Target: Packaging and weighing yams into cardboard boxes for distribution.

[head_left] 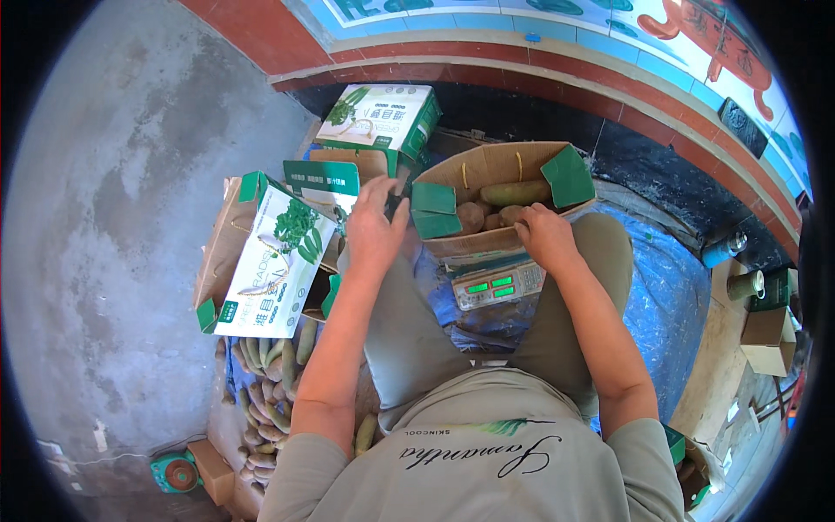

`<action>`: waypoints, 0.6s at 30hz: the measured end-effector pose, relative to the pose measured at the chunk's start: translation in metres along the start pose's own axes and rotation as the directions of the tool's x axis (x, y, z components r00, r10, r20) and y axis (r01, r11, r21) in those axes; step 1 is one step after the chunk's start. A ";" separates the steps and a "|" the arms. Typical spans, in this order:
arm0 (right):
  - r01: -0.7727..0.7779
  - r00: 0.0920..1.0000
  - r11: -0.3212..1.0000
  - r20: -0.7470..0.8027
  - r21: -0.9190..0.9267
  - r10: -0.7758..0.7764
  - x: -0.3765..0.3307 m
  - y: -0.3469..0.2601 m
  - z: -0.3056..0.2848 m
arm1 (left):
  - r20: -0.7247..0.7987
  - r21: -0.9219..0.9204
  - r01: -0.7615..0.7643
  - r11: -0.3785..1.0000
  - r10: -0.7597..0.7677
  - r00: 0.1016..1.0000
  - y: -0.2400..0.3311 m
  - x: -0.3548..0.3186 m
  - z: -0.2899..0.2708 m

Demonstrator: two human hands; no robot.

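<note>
An opened cardboard box (470, 245) with green flaps stands before me on a digital scale (500, 286) with lit green displays. Inside lie a long green radish (515, 193) and several brown, potato-like roots (470, 217). My right hand (548, 238) is at the box's near right side, its fingers bent over the rim beside the roots; whether it grips one is hidden. Left of the box, my left hand (374, 228) is raised, fingers closed round a small dark thing (393, 205), its kind unclear. Near it, a white-and-green carton (277, 261) leans with its flaps open.
Another printed carton (376, 117) sits at the back by the tiled wall. Many long roots (270, 396) are heaped on the floor at left. A blue tarp (652, 296) spreads at right, with a can (745, 285) and a small box (769, 339) beyond.
</note>
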State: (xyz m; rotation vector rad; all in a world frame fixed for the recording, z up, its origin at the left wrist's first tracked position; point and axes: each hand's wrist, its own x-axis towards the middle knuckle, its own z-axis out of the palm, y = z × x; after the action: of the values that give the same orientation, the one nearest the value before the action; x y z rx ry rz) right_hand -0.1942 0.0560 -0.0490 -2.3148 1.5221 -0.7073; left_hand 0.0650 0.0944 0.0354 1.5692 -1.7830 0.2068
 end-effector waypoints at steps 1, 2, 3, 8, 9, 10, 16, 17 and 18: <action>0.002 1.000 0.997 -0.026 0.081 0.000 0.000 -0.003 -0.005 | 0.082 -0.040 0.021 0.999 -0.018 0.996 0.002 0.000 0.002; 0.006 0.999 0.987 -0.053 0.161 0.003 0.002 -0.006 -0.010 | 0.163 -0.079 0.044 0.996 -0.031 0.986 0.004 0.000 0.004; 0.008 0.998 0.988 -0.062 0.152 0.002 0.006 -0.010 -0.017 | 0.156 -0.086 0.038 0.996 -0.024 0.987 0.003 -0.001 0.009; 0.046 0.982 0.970 -0.189 0.240 0.000 0.024 -0.017 -0.049 | 0.572 -0.054 -0.062 0.997 0.082 0.816 0.005 -0.015 0.033; 0.047 0.981 0.971 -0.195 0.233 -0.001 0.031 -0.014 -0.050 | 0.567 -0.060 -0.066 0.996 0.088 0.819 0.007 -0.016 0.038; 0.083 0.970 0.984 -0.241 0.157 -0.043 0.038 -0.007 -0.053 | 0.638 -0.055 -0.051 0.997 0.074 0.766 0.011 -0.017 0.042; 0.103 0.948 0.993 -0.296 -0.065 -0.117 0.081 0.036 -0.025 | 0.745 -0.019 -0.061 0.998 0.055 0.665 0.002 -0.023 0.078; 0.120 0.942 0.989 -0.305 -0.091 -0.143 0.087 0.036 -0.022 | 0.786 0.038 -0.069 0.997 0.013 0.618 0.000 -0.023 0.080; 0.128 0.958 0.982 -0.241 -0.139 -0.159 0.093 0.037 -0.018 | 0.822 0.096 -0.082 0.992 -0.033 0.569 -0.002 -0.024 0.082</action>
State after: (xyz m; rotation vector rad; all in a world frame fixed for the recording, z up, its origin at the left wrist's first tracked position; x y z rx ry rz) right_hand -0.2023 -0.0437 -0.0288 -2.5276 1.5490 -1.0053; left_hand 0.0323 0.0666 -0.0382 1.8986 -2.5349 -0.5290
